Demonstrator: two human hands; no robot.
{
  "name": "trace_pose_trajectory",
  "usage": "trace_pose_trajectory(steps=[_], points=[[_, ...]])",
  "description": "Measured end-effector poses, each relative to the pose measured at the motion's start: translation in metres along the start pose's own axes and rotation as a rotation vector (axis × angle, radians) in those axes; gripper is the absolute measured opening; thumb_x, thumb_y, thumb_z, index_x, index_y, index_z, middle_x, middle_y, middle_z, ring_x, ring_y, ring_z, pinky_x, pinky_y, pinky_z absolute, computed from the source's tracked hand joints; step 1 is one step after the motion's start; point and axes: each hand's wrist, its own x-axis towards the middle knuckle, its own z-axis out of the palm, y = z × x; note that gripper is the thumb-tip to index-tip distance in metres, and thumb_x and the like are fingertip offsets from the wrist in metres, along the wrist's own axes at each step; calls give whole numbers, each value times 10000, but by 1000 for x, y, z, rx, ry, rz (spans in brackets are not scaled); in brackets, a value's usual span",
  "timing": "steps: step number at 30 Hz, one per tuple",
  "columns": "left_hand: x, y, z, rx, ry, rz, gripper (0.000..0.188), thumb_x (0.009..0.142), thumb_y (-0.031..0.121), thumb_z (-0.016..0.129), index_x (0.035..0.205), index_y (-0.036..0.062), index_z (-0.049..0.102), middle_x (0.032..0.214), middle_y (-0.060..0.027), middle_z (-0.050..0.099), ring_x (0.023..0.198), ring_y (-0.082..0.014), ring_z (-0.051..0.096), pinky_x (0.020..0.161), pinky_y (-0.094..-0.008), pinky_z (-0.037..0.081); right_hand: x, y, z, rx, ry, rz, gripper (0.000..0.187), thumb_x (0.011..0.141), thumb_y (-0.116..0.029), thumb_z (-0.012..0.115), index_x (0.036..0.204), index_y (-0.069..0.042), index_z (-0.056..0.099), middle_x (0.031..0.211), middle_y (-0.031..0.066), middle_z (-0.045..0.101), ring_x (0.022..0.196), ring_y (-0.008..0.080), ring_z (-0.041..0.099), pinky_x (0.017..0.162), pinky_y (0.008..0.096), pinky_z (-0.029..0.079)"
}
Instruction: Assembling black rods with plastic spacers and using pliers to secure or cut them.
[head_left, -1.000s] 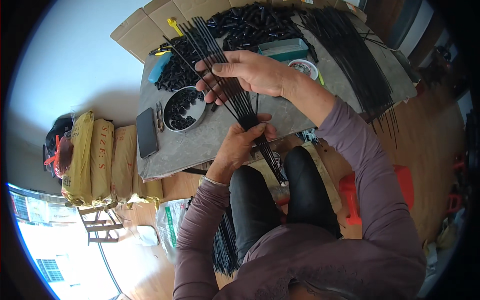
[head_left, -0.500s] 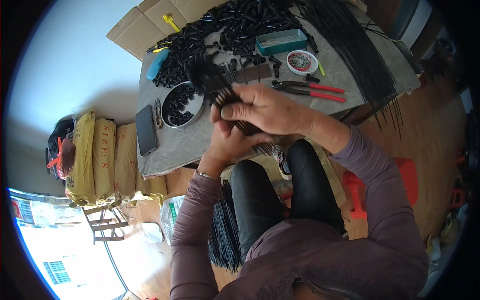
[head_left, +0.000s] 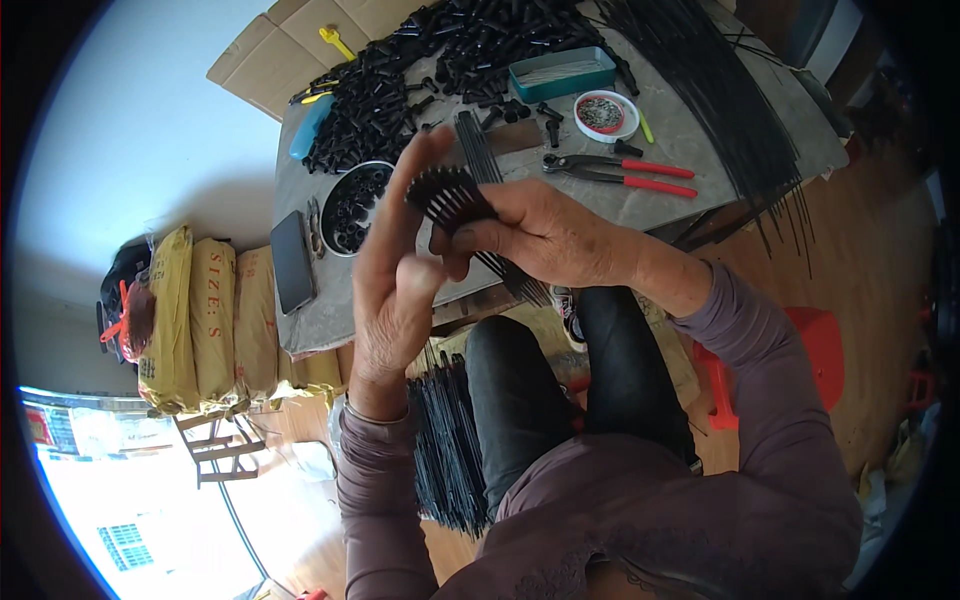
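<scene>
My right hand (head_left: 555, 240) grips a bundle of thin black rods (head_left: 450, 203) between thumb and fingers. The rods fan out side by side above the thumb, and their lower ends stick out below towards my knees. Just left of the bundle is my left hand (head_left: 385, 270), raised with its fingers stretched up and slightly blurred; nothing shows in it. Behind the hands lie more black strips (head_left: 478, 145) on the table. A round bowl (head_left: 372, 163) of small black parts is partly covered by my left hand.
Black plastic pieces (head_left: 480, 50) heap at the table's back. Red-handled pincers (head_left: 655, 169), a teal box (head_left: 565, 92) and a white dish (head_left: 632, 124) are to the right, with long black rods (head_left: 700, 100) beyond. A phone (head_left: 292, 262) lies left; a red stool (head_left: 815, 350) stands right.
My left hand has come off the bundle and risen to its left, its fingers straightening. The rods are now steadier and more clearly visible in my right hand.
</scene>
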Motion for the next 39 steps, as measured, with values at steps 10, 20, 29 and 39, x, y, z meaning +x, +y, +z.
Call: trace_pose_trajectory(steps=[10,20,29,39], points=[[21,3,10,231,86,-39,244,943,193,562,1052,-18,621,862,-122,701,980,-215,656,1054,-415,362,38,28,-121,-332,18,292,315,889,-106,566,1177,21,580,900,105,685,823,190,662,743,302,521],[28,-5,11,257,55,18,291,947,241,549,1024,-30,622,806,-146,688,938,-280,672,1018,-451,423,73,113,-222,-1376,201,591,181,743,-171,662,896,-98,727,904,147,693,874,329,665,758,425,518],[23,2,3,151,62,-84,205,957,103,514,1064,-56,586,900,-145,696,986,-221,651,935,-331,466,69,100,-218,-1663,134,446,146,754,-182,660,846,-84,716,890,131,690,876,304,665,741,418,514],[24,3,6,115,68,-66,201,960,154,542,1028,-22,612,931,-105,700,926,-181,664,867,-300,498,48,-8,-136,-599,425,37,227,874,-243,650,986,-48,681,839,43,654,775,88,596,706,260,489]])
